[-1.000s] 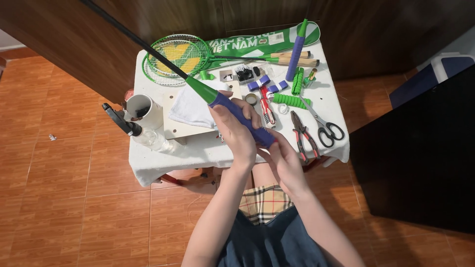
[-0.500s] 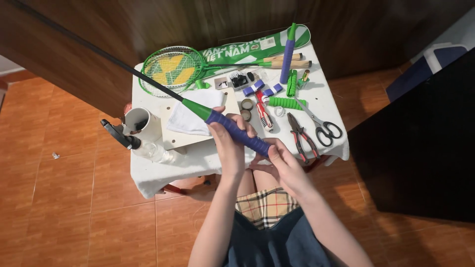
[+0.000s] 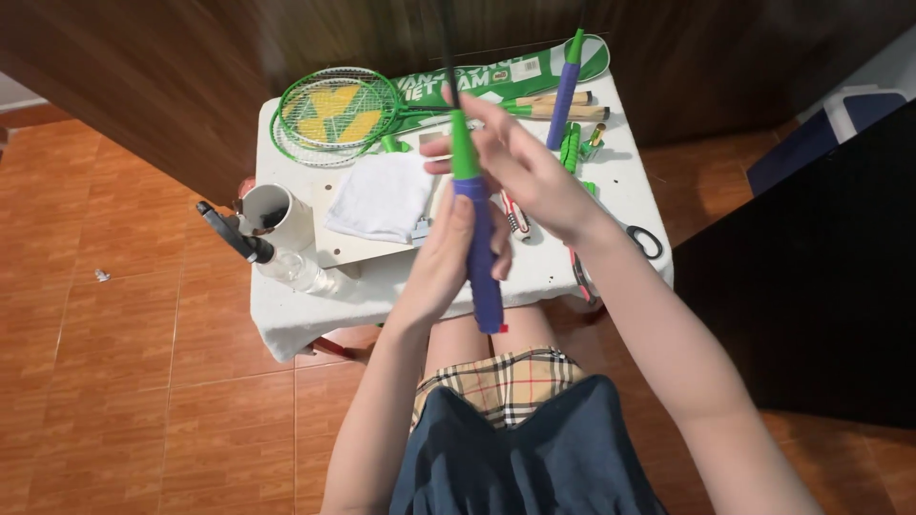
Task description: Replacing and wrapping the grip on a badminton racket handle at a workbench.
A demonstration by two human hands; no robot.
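I hold a badminton racket by its handle [image 3: 482, 267], which is wrapped in blue-purple grip tape with a green collar above it; its dark shaft runs up out of the frame. My left hand [image 3: 448, 253] clasps the blue grip from the left. My right hand [image 3: 520, 172] holds the green upper part of the handle, fingers spread. Both hands are over the near edge of a small white table [image 3: 286, 315].
On the table lie a green racket [image 3: 334, 114], a folded white cloth [image 3: 382, 195], a white cup [image 3: 272, 215], a clear bottle with a black cap [image 3: 262, 256], another blue-handled racket [image 3: 565, 91], scissors [image 3: 644, 238], and green grip rolls [image 3: 572, 143]. Tiled floor surrounds it.
The racket swung from pointing up-left to nearly upright. My right hand moved from the butt of the handle up to the green collar. The view moved closer to the table.
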